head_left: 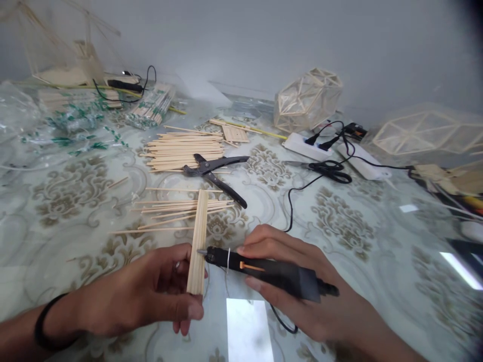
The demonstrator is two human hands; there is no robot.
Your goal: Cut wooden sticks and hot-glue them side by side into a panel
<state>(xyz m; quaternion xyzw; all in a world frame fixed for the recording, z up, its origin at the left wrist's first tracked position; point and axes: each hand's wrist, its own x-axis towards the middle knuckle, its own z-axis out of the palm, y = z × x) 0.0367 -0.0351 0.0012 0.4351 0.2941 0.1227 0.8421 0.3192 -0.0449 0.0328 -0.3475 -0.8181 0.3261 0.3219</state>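
Observation:
My left hand holds a narrow wooden strip that looks like thin sticks lying side by side. Its lower end is between my thumb and fingers, and the far end points away from me. In my right hand is a black corded hot glue pen with an orange slider. The pen's metal tip is at the strip's right side, about midway along. Beyond the strip, several loose wooden sticks lie on the patterned table. Black-handled cutters rest open next to a larger pile of sticks.
At the back stand wooden frame models. Scissors lie near a white power strip with black plugs and cables. Bundled sticks and clear plastic wrapping are at the back left. The pen's cable trails over the table.

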